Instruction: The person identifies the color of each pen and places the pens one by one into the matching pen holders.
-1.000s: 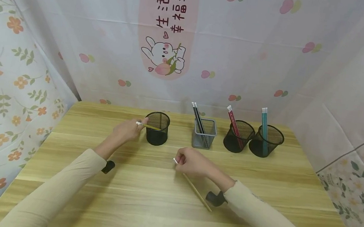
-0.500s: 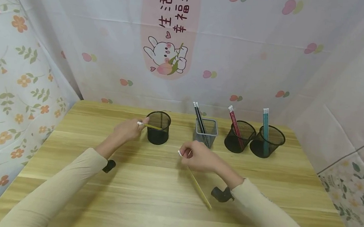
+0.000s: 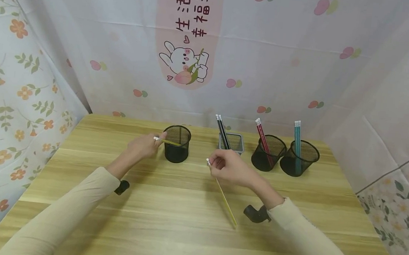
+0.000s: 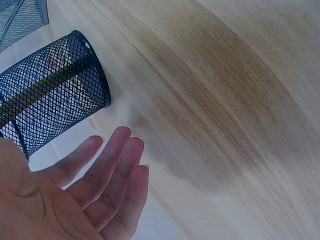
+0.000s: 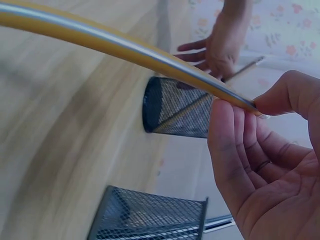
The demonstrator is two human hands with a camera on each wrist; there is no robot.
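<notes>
My right hand (image 3: 233, 168) pinches a yellow pencil (image 3: 225, 202) near its white end, between thumb and fingertips. The pencil slants down toward the front of the table; in the right wrist view its yellow shaft (image 5: 125, 52) has a silvery stripe. Beside a round black mesh pen cup (image 3: 176, 154), at its left, is my left hand (image 3: 143, 145). Its fingers (image 4: 107, 182) are extended and hold nothing in the left wrist view. Another yellow pencil (image 3: 171, 142) leans inside that cup, its white end sticking out over the left hand. Whether the hand touches the cup is unclear.
Right of that cup stand a square grey mesh holder (image 3: 238, 142) with black pencils, partly behind my right hand, a black cup (image 3: 275, 162) with red pencils, and another black cup (image 3: 308, 157) with teal pencils. A patterned curtain (image 3: 122, 52) hangs behind the wooden table (image 3: 163, 231).
My right hand has risen and shifted right and away from me, lifting the pencil with it. The left hand has stayed beside the black cup.
</notes>
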